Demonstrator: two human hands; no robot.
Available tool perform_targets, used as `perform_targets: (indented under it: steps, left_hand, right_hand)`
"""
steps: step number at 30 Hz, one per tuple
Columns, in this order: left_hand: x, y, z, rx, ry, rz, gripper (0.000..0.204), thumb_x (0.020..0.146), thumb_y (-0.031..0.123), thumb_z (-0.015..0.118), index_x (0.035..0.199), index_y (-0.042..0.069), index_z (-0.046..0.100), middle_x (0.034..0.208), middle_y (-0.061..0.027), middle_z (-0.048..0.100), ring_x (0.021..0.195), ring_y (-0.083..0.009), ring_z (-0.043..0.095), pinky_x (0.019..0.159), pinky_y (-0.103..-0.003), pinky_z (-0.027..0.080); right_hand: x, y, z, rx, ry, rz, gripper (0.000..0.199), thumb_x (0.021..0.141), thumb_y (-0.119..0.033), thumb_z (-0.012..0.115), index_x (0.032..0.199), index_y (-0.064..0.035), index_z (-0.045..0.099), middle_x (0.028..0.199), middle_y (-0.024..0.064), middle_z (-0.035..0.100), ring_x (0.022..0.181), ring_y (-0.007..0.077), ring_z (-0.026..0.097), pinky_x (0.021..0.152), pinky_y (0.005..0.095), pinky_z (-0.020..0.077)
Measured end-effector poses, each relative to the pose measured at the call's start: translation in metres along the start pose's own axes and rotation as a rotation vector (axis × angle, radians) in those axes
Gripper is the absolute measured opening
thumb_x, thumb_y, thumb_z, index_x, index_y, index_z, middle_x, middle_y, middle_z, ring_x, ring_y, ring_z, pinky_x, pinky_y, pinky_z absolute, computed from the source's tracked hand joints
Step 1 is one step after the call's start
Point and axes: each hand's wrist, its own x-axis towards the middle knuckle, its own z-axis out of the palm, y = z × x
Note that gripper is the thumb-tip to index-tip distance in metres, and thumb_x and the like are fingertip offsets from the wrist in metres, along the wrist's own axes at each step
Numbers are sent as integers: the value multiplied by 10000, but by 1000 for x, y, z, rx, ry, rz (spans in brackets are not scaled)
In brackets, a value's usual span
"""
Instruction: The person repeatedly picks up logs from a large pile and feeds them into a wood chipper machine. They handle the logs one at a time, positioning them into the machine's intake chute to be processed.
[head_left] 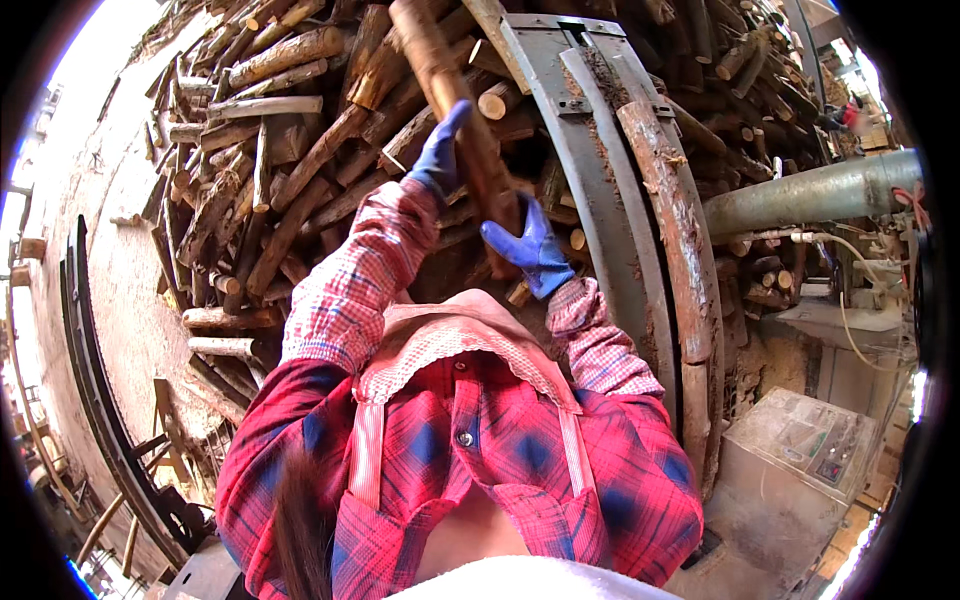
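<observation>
A long, bark-covered log (437, 65) slants in front of me, its far end smeared by motion. My left hand (440, 158), in a blue-purple glove, grips its left side around mid-length. Near the log's lower end, my right hand (532, 248), gloved alike, has its thumb across the bark; some of its fingers are hidden. Just right of my right hand runs a metal trough (575, 140) with raised rails. A second log (668, 215), with peeling bark, lies lengthwise along the trough's right side.
A big heap of cut logs (290, 160) rises ahead and to the left. A thick metal pipe (815, 198) comes in from the right beside the trough. Below it stands a dusty metal box (800, 440). A dark metal rail (95, 370) stretches along the left.
</observation>
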Motion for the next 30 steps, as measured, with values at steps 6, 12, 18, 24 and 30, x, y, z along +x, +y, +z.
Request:
perform_targets:
  steps: [6, 12, 18, 24, 30]
  left_hand:
    - [23, -23, 50, 126, -29, 157, 440, 847, 411, 702, 1120, 86, 588, 888, -41, 633, 792, -192, 623, 729, -340, 527]
    - [3, -7, 190, 926, -304, 596, 627, 846, 279, 741, 1325, -18, 463, 1179, -127, 615, 1100, -191, 578, 955, -315, 473]
    - [6, -25, 98, 996, 8, 415, 594, 861, 264, 734, 1323, -8, 479, 1206, -103, 587, 1099, -164, 562, 971, -295, 452]
    - [-28, -45, -5, 1021, 276, 189, 707, 803, 359, 770, 1324, -22, 481, 1237, -130, 584, 1109, -211, 561, 955, -327, 453]
    - [-161, -78, -199, 1004, 865, 232, 672, 771, 402, 779, 1235, -34, 566, 1219, -166, 608, 1131, -268, 573, 978, -366, 447]
  right_hand:
    - [17, -1, -51, 501, -197, 38, 760, 799, -251, 783, 1406, -9, 396, 1310, 100, 525, 1174, 196, 513, 1012, 349, 419]
    - [120, -31, -166, 57, 261, -523, 832, 734, -320, 840, 1376, -20, 403, 1231, 104, 556, 1109, 204, 543, 922, 340, 468]
    - [203, -85, -248, -355, 497, -690, 739, 721, -444, 808, 1251, -13, 524, 1077, 174, 656, 965, 305, 644, 861, 400, 505]
    - [254, 102, -295, -1163, 359, 10, 994, 654, -626, 675, 1398, -42, 370, 1266, 276, 561, 1192, 419, 544, 1008, 478, 427]
    - [246, 98, -285, -978, -5, -7, 887, 670, -603, 740, 1297, -15, 526, 1212, 224, 610, 1124, 341, 593, 943, 445, 482]
